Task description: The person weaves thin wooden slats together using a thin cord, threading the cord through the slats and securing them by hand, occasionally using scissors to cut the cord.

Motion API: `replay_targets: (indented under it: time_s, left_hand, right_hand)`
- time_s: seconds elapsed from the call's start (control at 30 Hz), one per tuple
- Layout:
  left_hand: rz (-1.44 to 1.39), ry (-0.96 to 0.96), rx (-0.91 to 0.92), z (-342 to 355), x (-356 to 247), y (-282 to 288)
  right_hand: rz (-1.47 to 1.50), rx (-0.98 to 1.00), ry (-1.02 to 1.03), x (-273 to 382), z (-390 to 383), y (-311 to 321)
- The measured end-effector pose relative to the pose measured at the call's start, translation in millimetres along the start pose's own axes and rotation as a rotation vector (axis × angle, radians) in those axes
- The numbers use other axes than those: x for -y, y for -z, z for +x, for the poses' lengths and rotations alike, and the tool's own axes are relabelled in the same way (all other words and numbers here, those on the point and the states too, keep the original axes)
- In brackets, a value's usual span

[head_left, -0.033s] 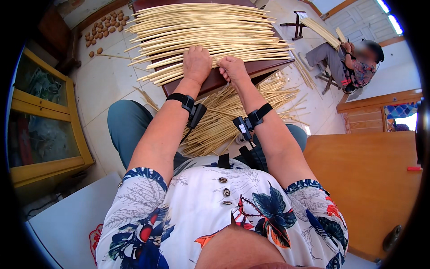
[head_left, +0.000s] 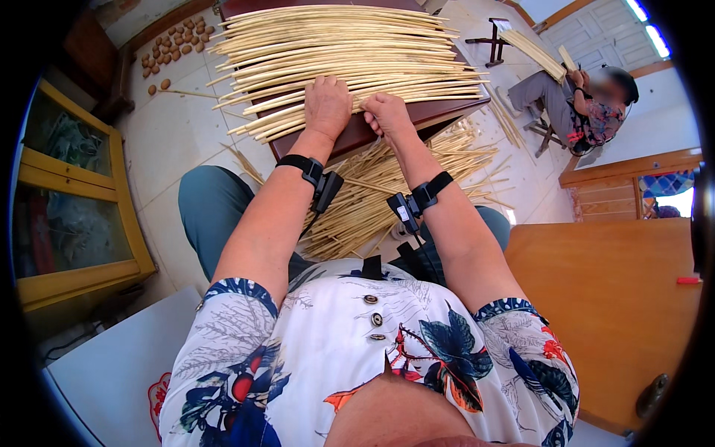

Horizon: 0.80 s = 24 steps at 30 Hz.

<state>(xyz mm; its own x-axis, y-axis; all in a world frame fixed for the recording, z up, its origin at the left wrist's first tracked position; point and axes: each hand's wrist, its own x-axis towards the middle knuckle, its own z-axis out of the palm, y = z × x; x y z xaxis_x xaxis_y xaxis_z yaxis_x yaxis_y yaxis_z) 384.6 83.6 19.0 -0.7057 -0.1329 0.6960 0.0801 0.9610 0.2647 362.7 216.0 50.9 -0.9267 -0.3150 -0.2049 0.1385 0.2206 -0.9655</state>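
Long, pale yellow stalks [head_left: 335,48] lie side by side in a broad layer over a dark red-brown table [head_left: 439,112]. At the layer's near edge, my left hand [head_left: 328,108] is closed over several stalks, its fingers curled down out of sight. Just to its right, my right hand [head_left: 386,115] is closed in a pinch beside the same stalks. A thin pale strand seems to hang below it, but what the fingertips hold is too small to make out. Each wrist wears a black strap with a small device.
A loose heap of stalks [head_left: 357,216] covers the floor below the table, between my knees. Brown round objects [head_left: 175,45] lie on the floor at far left, near a yellow glass-fronted cabinet [head_left: 74,186]. Another person [head_left: 588,112] sits at far right holding stalks. A wooden panel [head_left: 603,298] stands at right.
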Motion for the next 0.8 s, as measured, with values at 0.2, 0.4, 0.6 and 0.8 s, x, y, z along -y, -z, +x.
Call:
replay_targets:
  time_s: [0.2, 0.4, 0.6, 0.8]
  left_hand:
    - [-0.007, 0.000, 0.000, 0.5, -0.6, -1.2]
    - [-0.032, 0.016, 0.010, 1.3, 1.5, -0.3]
    - [-0.064, 0.029, -0.011, 1.5, -1.2, 3.8]
    - [-0.055, 0.030, -0.015, 0.5, 0.4, 1.7]
  right_hand:
    - [-0.069, -0.021, -0.026, 2.9, 1.2, -3.0]
    - [-0.156, -0.052, -0.042, 5.6, 2.8, -7.4]
    - [-0.172, -0.035, -0.074, 8.4, 1.6, -4.6]
    - [-0.209, -0.007, -0.036, 7.0, 1.1, -6.7]
